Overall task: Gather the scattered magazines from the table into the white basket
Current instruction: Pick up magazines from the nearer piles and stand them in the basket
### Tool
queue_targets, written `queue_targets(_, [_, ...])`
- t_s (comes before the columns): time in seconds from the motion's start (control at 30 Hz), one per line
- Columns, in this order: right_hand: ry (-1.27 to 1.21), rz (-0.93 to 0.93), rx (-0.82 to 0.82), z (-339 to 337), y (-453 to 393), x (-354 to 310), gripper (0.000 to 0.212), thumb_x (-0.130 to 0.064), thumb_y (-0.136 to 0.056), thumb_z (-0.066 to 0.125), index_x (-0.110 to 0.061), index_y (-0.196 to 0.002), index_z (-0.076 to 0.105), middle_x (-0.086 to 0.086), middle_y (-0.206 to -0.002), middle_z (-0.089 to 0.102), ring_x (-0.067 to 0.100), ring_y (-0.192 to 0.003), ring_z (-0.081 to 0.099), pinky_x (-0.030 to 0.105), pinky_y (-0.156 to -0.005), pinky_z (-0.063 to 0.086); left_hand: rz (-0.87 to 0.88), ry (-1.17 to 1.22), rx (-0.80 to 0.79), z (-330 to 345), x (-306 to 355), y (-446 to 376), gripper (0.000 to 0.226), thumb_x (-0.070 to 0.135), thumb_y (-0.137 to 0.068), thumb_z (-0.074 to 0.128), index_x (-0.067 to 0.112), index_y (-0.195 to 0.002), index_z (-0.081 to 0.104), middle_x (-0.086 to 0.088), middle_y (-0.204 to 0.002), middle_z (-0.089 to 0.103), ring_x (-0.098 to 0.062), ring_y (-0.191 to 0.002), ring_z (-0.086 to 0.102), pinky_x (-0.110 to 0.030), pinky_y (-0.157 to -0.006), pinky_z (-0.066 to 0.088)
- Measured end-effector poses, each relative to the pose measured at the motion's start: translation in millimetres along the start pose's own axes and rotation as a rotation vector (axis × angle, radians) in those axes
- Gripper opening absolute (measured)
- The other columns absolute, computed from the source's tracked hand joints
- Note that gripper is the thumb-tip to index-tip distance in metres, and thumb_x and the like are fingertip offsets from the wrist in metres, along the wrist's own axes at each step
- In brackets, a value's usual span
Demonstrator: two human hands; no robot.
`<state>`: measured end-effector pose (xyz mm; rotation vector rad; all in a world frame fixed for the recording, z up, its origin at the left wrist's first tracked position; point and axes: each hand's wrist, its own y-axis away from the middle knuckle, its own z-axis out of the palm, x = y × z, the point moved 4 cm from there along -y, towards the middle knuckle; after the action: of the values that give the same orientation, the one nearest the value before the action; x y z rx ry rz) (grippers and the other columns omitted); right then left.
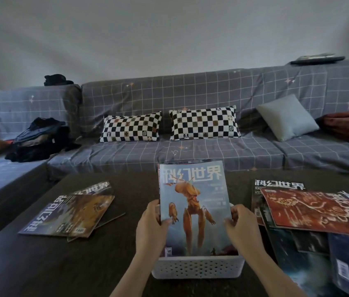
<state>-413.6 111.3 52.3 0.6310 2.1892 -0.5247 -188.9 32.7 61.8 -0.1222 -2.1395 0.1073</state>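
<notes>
A magazine with a pale blue cover and an orange long-legged creature [195,202] stands upright with its lower edge inside the white perforated basket [198,267] at the table's near middle. My left hand [153,227] grips its left edge and my right hand [243,228] grips its right edge. More magazine edges show behind it. A small pile of brown-covered magazines [72,213] lies on the table to the left. A larger spread with a red cover on top [317,211] and dark blue covers [310,260] lies to the right.
The dark wooden table [40,264] stands in front of a grey grid-patterned sofa [190,151] with two checkered cushions [203,123], a grey cushion and a heap of dark clothes [38,140].
</notes>
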Motion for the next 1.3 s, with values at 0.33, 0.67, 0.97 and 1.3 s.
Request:
queue_targets(0.33, [0.237,-0.072,0.075,-4,7,-3,0.052,-0.036,-0.083,0.064,-0.02,-0.13,0.048,0.0,-0.124,0.057,0.019,-0.118,0.045,0.032,-0.101,0.034,0.081,-0.028,0.066,-2,2,4,0.044,0.019,-0.09,0.064,0.022,-0.132,0.054,0.0,-0.127,0.053,-0.014,-0.111,0.056,-0.025,-0.084,0.051])
queue_targets(0.67, [0.087,-0.214,0.165,-5,19,-32,0.052,-0.027,-0.081,0.07,-0.017,-0.128,0.052,0.005,-0.118,0.058,0.02,-0.112,0.044,0.03,-0.092,0.034,0.104,0.026,0.074,-12,3,5,0.041,0.029,-0.091,0.061,0.026,-0.131,0.052,0.001,-0.13,0.048,-0.009,-0.103,0.056,-0.015,-0.074,0.046])
queue_targets(0.97, [-0.108,-0.457,0.004,62,30,-130,0.032,-0.023,-0.086,0.064,-0.016,-0.116,0.058,0.001,-0.104,0.061,0.011,-0.094,0.056,0.027,-0.086,0.049,0.203,0.048,0.23,-83,-14,-9,0.032,0.028,-0.092,0.061,0.025,-0.123,0.056,0.009,-0.104,0.052,-0.001,-0.083,0.055,-0.006,-0.062,0.044])
queue_targets(1.3, [-0.165,-0.555,-0.279,198,25,-207,0.023,-0.024,-0.086,0.063,-0.023,-0.109,0.059,-0.01,-0.092,0.057,0.0,-0.078,0.056,0.004,-0.065,0.043,-0.013,-0.003,0.34,-147,-108,-60,0.026,0.035,-0.092,0.059,0.025,-0.116,0.059,0.007,-0.107,0.059,0.002,-0.08,0.056,-0.012,-0.059,0.04])
